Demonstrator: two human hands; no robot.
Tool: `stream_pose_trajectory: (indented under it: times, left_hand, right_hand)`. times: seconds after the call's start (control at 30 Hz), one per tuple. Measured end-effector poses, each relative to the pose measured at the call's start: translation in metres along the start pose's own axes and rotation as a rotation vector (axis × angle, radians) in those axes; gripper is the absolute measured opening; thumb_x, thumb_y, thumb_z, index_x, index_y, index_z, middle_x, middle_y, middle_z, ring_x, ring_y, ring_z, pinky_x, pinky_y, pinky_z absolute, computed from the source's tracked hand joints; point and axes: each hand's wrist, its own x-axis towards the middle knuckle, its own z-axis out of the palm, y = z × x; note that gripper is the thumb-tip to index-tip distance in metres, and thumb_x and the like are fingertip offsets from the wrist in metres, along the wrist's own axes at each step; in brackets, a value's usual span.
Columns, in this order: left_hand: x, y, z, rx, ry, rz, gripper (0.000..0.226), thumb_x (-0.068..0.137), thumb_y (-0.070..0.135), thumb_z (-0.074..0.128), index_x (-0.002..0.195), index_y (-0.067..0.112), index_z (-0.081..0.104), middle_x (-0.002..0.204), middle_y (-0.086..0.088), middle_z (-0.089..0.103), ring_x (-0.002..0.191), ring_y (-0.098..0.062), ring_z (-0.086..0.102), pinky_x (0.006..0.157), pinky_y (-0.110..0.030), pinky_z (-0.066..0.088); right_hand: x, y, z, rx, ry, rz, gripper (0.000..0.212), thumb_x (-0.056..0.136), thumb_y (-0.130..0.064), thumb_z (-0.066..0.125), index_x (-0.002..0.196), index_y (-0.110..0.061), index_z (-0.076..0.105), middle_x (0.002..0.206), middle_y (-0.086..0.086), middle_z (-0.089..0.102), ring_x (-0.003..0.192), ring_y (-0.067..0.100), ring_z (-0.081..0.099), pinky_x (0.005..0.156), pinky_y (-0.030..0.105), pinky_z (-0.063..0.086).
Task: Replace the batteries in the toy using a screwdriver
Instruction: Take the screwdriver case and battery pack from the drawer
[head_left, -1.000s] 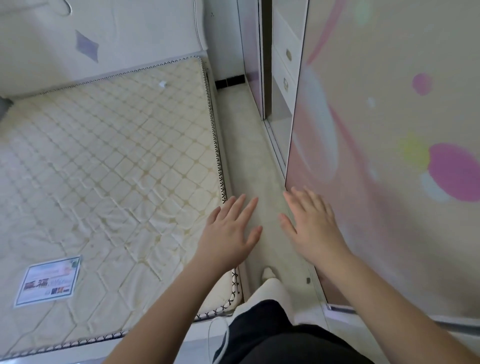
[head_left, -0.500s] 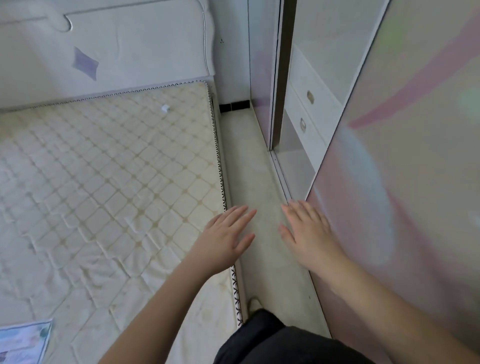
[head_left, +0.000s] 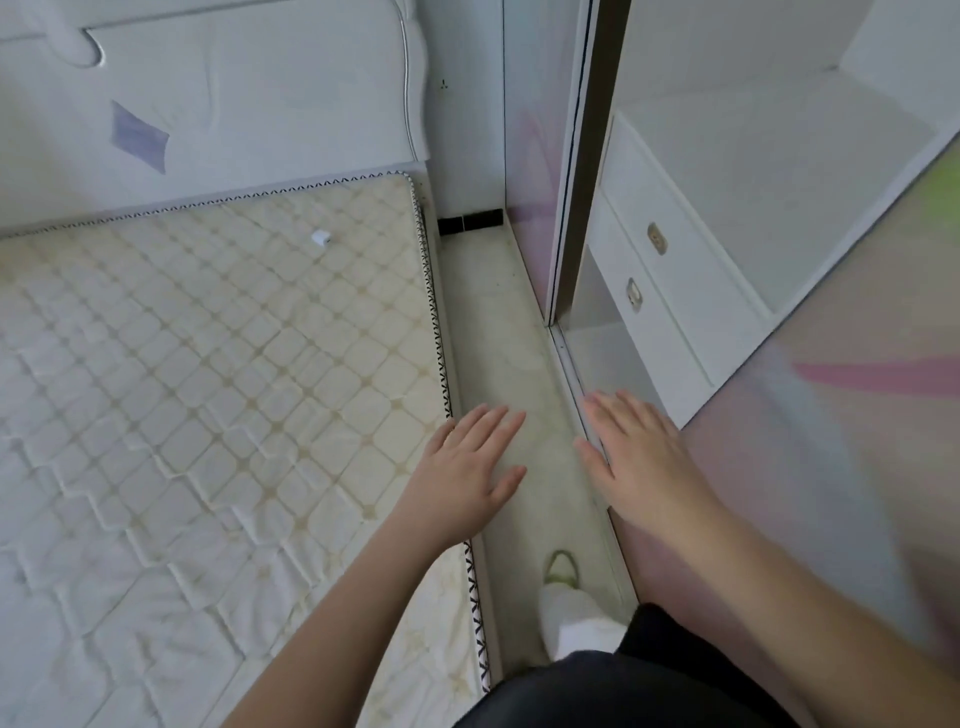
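No toy, screwdriver or batteries appear in the head view. My left hand is held out flat, palm down, over the right edge of the mattress and the floor strip, holding nothing. My right hand is stretched out the same way, fingers straight, over the wardrobe's bottom track beside the sliding door; it holds nothing either.
A narrow pale floor aisle runs between bed and wardrobe. The wardrobe stands open, showing two white drawers with metal pulls. A small white object lies on the mattress near the headboard. My foot in a slipper stands in the aisle.
The view has moved forward along the aisle and tilted up; the open wardrobe with its drawers has come closer. The paper sheet on the mattress has left the view. Both hands stay flat and empty.
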Motion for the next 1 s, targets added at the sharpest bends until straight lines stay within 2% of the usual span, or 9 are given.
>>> stream_pose_trajectory:
  times: [0.1,0.2,0.37,0.47,0.53,0.67,0.8,1.0]
  left_hand:
    - [0.043,-0.016,-0.006,0.043,0.003,-0.018,0.071,0.088,0.061,0.007,0.154,0.035,0.014,0.16,0.012,0.02,0.149,-0.011,0.011,0.118,-0.029,0.003]
    - [0.08,-0.028,-0.017,0.061,-0.032,-0.044,0.071,0.088,0.062,0.005,0.154,0.036,0.011,0.161,0.013,0.017,0.149,-0.009,0.008,0.119,-0.031,0.004]
    - [0.127,-0.054,-0.032,0.071,-0.044,-0.047,0.068,0.09,0.061,0.007,0.154,0.036,0.013,0.16,0.013,0.017,0.149,-0.01,0.009,0.119,-0.032,0.006]
    - [0.149,-0.071,-0.033,0.072,-0.043,-0.049,0.065,0.093,0.059,0.011,0.154,0.035,0.015,0.16,0.012,0.018,0.149,-0.011,0.01,0.119,-0.031,0.003]
    - [0.169,-0.086,-0.03,0.13,-0.041,-0.008,0.062,0.097,0.055,0.018,0.154,0.032,0.021,0.16,0.008,0.024,0.149,-0.016,0.014,0.121,-0.035,0.006]
    - [0.216,-0.119,-0.015,0.222,-0.025,0.105,0.058,0.097,0.051,0.033,0.148,0.024,0.039,0.153,0.001,0.039,0.144,-0.025,0.031,0.116,-0.042,0.019]
    - [0.265,-0.14,-0.018,0.184,0.004,0.123,0.058,0.097,0.05,0.034,0.148,0.023,0.039,0.152,0.001,0.041,0.143,-0.025,0.033,0.115,-0.043,0.022]
    - [0.338,-0.14,-0.028,0.172,-0.024,0.269,0.06,0.095,0.05,0.032,0.148,0.021,0.039,0.152,0.001,0.041,0.142,-0.025,0.035,0.115,-0.044,0.026]
  right_hand:
    - [0.054,0.013,-0.001,0.028,-0.005,-0.047,0.078,0.086,-0.055,-0.004,0.152,-0.023,0.023,0.158,-0.007,0.024,0.147,0.02,0.015,0.119,0.038,0.011]
    - [0.107,0.026,-0.004,0.052,0.011,-0.026,0.078,0.085,-0.055,-0.003,0.151,-0.023,0.025,0.158,-0.006,0.026,0.146,0.019,0.016,0.118,0.036,0.011]
    - [0.18,0.041,-0.007,0.106,-0.015,0.028,0.058,0.1,-0.047,0.017,0.152,-0.022,0.022,0.159,-0.004,0.024,0.147,0.022,0.017,0.118,0.039,0.012]
    - [0.205,0.042,-0.006,0.113,-0.035,0.045,0.07,0.092,-0.055,0.005,0.152,-0.022,0.021,0.159,-0.004,0.023,0.147,0.021,0.016,0.119,0.039,0.013]
    - [0.223,0.042,-0.005,0.088,-0.056,0.041,0.072,0.091,-0.055,0.002,0.153,-0.023,0.019,0.159,-0.004,0.022,0.147,0.021,0.014,0.119,0.039,0.012]
    - [0.259,0.041,0.002,0.005,-0.128,0.044,0.057,0.101,-0.045,0.018,0.153,-0.021,0.017,0.16,-0.002,0.018,0.148,0.021,0.011,0.12,0.04,0.01]
    - [0.29,0.047,-0.006,-0.04,-0.127,0.101,0.075,0.088,-0.051,-0.004,0.152,-0.021,0.021,0.158,0.001,0.024,0.146,0.023,0.018,0.119,0.04,0.014]
    - [0.313,0.072,-0.006,-0.009,-0.124,0.262,0.08,0.084,-0.052,-0.005,0.151,-0.019,0.024,0.158,0.003,0.026,0.146,0.024,0.018,0.119,0.04,0.013]
